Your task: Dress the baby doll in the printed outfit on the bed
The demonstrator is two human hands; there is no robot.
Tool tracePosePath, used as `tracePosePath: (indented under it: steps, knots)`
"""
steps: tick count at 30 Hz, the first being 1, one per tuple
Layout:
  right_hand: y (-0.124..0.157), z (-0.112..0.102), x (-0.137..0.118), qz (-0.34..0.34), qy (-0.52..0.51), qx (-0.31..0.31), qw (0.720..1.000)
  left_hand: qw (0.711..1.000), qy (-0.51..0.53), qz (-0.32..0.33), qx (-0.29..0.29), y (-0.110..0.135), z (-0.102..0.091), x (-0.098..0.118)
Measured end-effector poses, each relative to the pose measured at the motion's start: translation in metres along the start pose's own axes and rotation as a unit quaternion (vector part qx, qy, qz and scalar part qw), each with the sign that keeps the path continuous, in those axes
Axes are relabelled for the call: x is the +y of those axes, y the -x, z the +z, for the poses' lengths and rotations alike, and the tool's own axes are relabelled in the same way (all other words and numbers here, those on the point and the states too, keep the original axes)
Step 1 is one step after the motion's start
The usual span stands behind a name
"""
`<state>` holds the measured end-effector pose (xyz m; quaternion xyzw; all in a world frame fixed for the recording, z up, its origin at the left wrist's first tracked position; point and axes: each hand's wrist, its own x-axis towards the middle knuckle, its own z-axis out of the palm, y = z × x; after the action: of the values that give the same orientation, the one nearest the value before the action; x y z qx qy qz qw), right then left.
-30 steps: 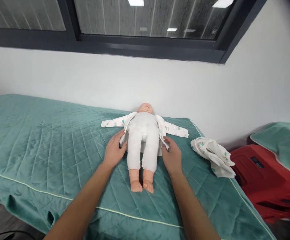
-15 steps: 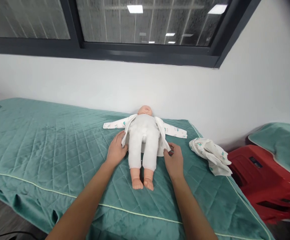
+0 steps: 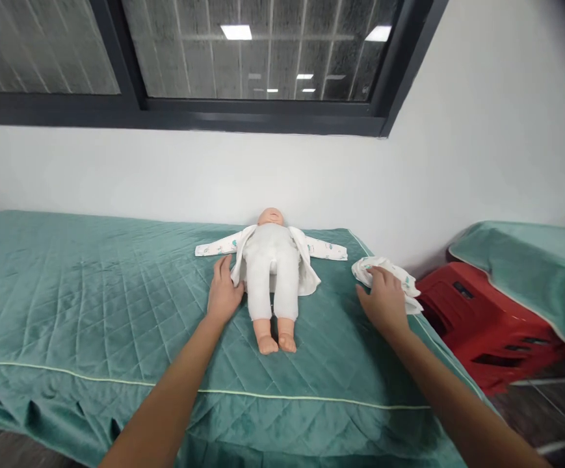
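Note:
A baby doll (image 3: 272, 260) with a white cloth body lies on its back, feet toward me. A printed white baby shirt (image 3: 308, 279) is spread open beneath it, and its sleeves reach out to both sides. My left hand (image 3: 223, 292) rests beside the shirt's left edge, fingers stretched and thumb near the fabric; whether it touches the cloth I cannot tell. Off to the right, my right hand (image 3: 387, 300) is over a crumpled white printed garment (image 3: 406, 281), its fingers apart and partly covering it. I cannot tell how firmly it touches.
Under everything is a green quilted bed cover (image 3: 131, 292) with a pale piped edge. A red plastic piece (image 3: 487, 325), partly draped with green cloth (image 3: 521, 260), stands beyond the right side. Behind are a white wall (image 3: 165, 169) and a dark-framed window (image 3: 262, 120).
My right hand has let go of the shirt's right edge and moved right to the crumpled garment. My left hand stays near the shirt's left side. The view has turned slightly right.

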<state>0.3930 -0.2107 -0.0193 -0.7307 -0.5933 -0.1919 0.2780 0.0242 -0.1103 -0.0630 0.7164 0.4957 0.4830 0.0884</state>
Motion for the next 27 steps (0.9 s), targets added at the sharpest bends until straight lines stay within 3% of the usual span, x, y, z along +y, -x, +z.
tracePosePath:
  steps: [4,7,9,12,15,18,20,24,25,27]
  knots:
    - [0.0,-0.014,0.049,0.049,0.117,-0.064,0.99,0.999,-0.004,0.021,0.027,0.006,-0.01,0.008]
    - [0.006,-0.018,0.056,0.072,0.041,-0.113,0.99,0.996,-0.006,0.05,0.074,0.019,-0.019,0.023]
    - [0.013,-0.022,0.04,0.064,-0.041,-0.148,0.986,0.993,0.003,0.067,0.1,0.031,-0.025,0.036]
    - [0.027,-0.039,-0.008,-0.03,-0.139,-0.209,0.967,0.991,0.024,0.099,0.082,0.049,-0.032,0.052]
    - [0.038,-0.065,-0.055,-0.096,-0.238,-0.303,0.918,0.993,0.032,0.093,0.06,0.06,-0.038,0.056]
    - [0.036,-0.082,-0.072,-0.08,-0.318,-0.369,0.87,0.996,0.037,0.043,0.07,0.062,-0.04,0.049]
    - [0.028,-0.08,-0.061,-0.04,-0.315,-0.339,0.886,0.996,0.044,0.019,0.079,0.061,-0.039,0.044]
    - [0.003,-0.049,-0.004,0.077,-0.165,-0.109,0.977,0.995,0.044,-0.001,0.086,0.06,-0.034,0.037]
    - [-0.003,-0.039,0.011,0.1,-0.108,-0.082,0.986,0.996,0.042,-0.003,0.085,0.06,-0.032,0.036]
    - [-0.012,-0.021,0.034,0.141,-0.047,-0.094,0.984,0.996,0.039,-0.004,0.08,0.061,-0.031,0.036]
